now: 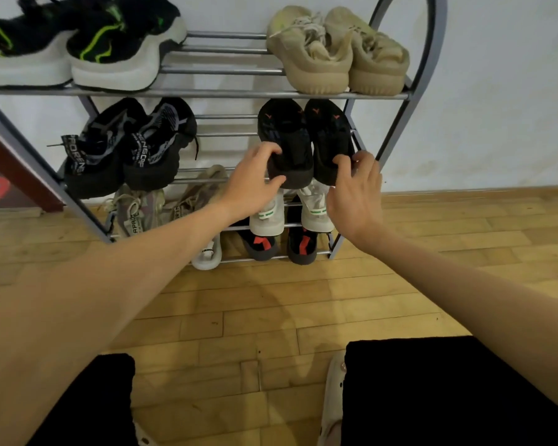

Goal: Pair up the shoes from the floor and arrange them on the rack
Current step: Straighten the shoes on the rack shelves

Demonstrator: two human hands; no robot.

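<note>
A grey metal shoe rack (207, 93) stands against the white wall. On the right of its second tier two black shoes with small orange marks sit side by side, heels toward me. My left hand (255, 181) grips the heel of the left black shoe (287, 136), with the fingers on top and the thumb underneath. My right hand (358, 194) has its fingers spread, and its fingertips rest on the heel of the right black shoe (331, 136).
The top tier holds a black-and-green pair (110, 43) and a beige pair (335, 49). A black strapped pair (129, 149) is on the second tier's left. Lower tiers hold pale sneakers (142, 207), white-and-green shoes (268, 214), black-and-red shoes (300, 246) and a white slipper (208, 255). The floor is wood.
</note>
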